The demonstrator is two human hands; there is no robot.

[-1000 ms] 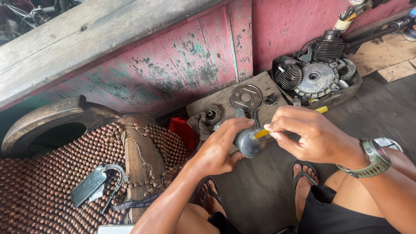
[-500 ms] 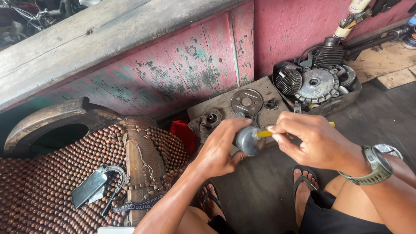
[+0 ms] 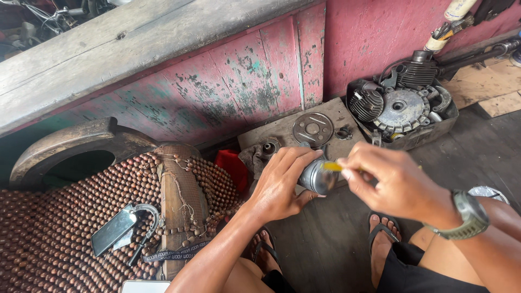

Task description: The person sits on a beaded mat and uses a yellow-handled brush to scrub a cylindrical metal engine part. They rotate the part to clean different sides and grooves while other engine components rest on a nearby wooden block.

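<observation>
My left hand (image 3: 279,182) grips a small round grey metal part (image 3: 316,177), held up over the dark floor. My right hand (image 3: 393,184), with a watch on its wrist, pinches a thin yellow-handled tool (image 3: 332,166) whose tip touches the metal part. Just behind the hands lies a flat board (image 3: 282,133) carrying a round perforated metal disc (image 3: 312,129) and small dark parts.
A tray of engine parts (image 3: 401,111) stands at the right against the worn pink wall (image 3: 228,92). At the left lies a brown beaded mat (image 3: 49,239) with a mirror and a hook on it. A red cloth (image 3: 230,163) sits beside it. My sandalled feet rest below.
Both hands have shifted slightly left and down with the metal part. The yellow tool's tip has moved closer in against the part.
</observation>
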